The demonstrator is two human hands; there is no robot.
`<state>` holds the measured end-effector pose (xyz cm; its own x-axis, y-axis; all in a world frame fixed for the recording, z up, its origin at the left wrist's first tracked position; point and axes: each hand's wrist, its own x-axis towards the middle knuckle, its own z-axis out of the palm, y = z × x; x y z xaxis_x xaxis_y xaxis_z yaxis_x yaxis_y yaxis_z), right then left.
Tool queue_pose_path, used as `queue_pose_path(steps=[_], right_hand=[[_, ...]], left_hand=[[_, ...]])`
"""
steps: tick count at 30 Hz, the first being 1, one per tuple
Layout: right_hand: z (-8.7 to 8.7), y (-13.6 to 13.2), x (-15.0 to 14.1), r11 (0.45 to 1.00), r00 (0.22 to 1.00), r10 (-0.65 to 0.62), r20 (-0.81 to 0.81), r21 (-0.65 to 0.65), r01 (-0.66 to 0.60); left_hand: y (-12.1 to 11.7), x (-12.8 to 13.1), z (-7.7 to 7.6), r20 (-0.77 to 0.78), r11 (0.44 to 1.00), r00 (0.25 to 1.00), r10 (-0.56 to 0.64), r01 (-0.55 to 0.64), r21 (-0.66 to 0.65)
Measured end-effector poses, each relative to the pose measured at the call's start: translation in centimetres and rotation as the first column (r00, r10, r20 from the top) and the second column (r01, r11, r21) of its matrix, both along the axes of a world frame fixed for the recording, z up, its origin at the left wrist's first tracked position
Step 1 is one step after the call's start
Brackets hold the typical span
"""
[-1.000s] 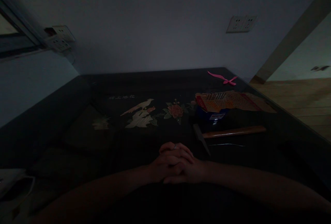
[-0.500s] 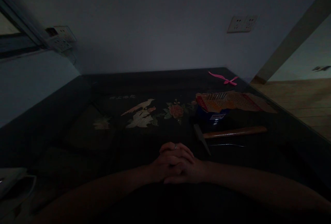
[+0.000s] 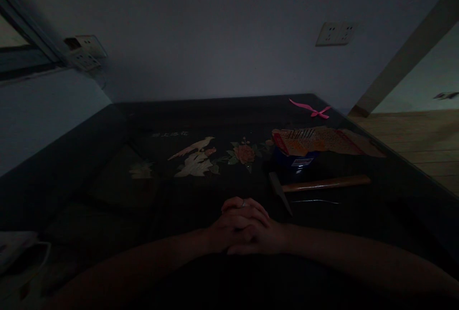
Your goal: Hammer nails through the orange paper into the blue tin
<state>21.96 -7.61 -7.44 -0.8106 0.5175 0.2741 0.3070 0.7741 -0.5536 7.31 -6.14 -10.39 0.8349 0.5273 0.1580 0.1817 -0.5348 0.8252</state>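
Observation:
My left hand point(image 3: 224, 231) and my right hand point(image 3: 267, 236) are clasped near the front of the dark table point(image 3: 201, 114), fingers interlaced and closed. No object shows in either. A ring is on one of the fingers. Just beyond my right hand lies a hammer point(image 3: 324, 184), its head toward my hands and its wooden handle pointing right. A thin bent wire point(image 3: 315, 200) rests along the near side of the handle. Farther back, a blue container point(image 3: 290, 159) carries a flattened piece of printed cardboard point(image 3: 326, 141), with several dark nails point(image 3: 301, 133) in a row on it.
A pink ribbon point(image 3: 317, 113) lies at the far right corner. The tabletop bears a bird and flower picture point(image 3: 195, 159). Wall sockets point(image 3: 335, 34) are above the table, more at the left. A pale object point(image 3: 17, 248) stands at the lower left edge. The room is dim.

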Motion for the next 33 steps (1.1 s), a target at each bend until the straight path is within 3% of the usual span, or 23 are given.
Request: queue_pose_path(steps=[11, 22, 28, 33], right_hand=[[-0.1, 0.1, 0.0, 1.0, 1.0, -0.001, -0.01, -0.003, 0.001], [0.1, 0.0, 0.0, 1.0, 1.0, 0.002, -0.009, -0.03, -0.002], [-0.1, -0.1, 0.0, 0.998, 0.999, -0.017, 0.036, -0.062, 0.019], [0.9, -0.3, 0.1, 0.999, 0.996, -0.022, 0.089, -0.045, 0.026]], left_hand=[[-0.1, 0.0, 1.3, -0.107, 0.997, 0.992, 0.061, -0.066, -0.039], [-0.5, -0.1, 2.0, -0.031, 0.992, 0.997, 0.076, -0.078, -0.097], [-0.2, -0.1, 1.7, 0.058, 0.994, 0.998, 0.021, -0.014, -0.112], [-0.2, -0.1, 2.1, 0.091, 0.995, 0.996, -0.015, 0.023, -0.096]])
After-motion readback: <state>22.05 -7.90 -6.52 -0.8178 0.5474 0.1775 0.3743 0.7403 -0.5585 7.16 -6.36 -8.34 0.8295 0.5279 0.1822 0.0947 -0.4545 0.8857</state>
